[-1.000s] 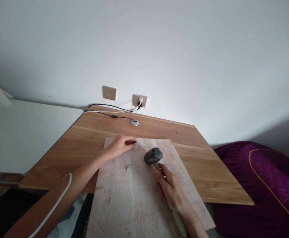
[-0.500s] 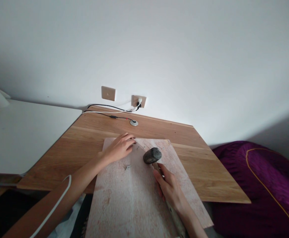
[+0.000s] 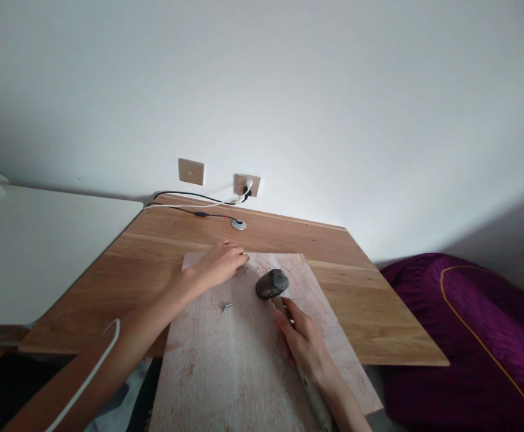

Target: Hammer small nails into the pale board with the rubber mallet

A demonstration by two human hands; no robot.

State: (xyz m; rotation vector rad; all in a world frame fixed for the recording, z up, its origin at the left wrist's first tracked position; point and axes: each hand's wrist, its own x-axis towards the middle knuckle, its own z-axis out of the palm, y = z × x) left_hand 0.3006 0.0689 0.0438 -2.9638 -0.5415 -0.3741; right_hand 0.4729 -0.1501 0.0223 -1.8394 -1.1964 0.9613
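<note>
A pale, worn wooden board (image 3: 226, 366) lies across the near edge of a wooden desk (image 3: 163, 258). My right hand (image 3: 302, 345) is wrapped round the wooden handle of a hammer (image 3: 271, 284), whose dark head rests on the board. My left hand (image 3: 217, 265) rests at the board's far end with its fingertips pinched together just left of the hammer head; what they hold is too small to see. A loose nail or screw (image 3: 227, 306) lies on the board between my arms. A white cable (image 3: 89, 375) runs along my left forearm.
Two wall plates, one a socket (image 3: 246, 184) with plugs, sit above the desk, and black and white cables (image 3: 190, 204) trail to a metal grommet (image 3: 238, 224). A white surface (image 3: 32, 246) adjoins the desk on the left. A purple cushion (image 3: 469, 336) lies at the right.
My left fingers spread a little, then drew together again at the same spot. The whole scene has slid slightly left as my head turned. The hammer stays resting on the board.
</note>
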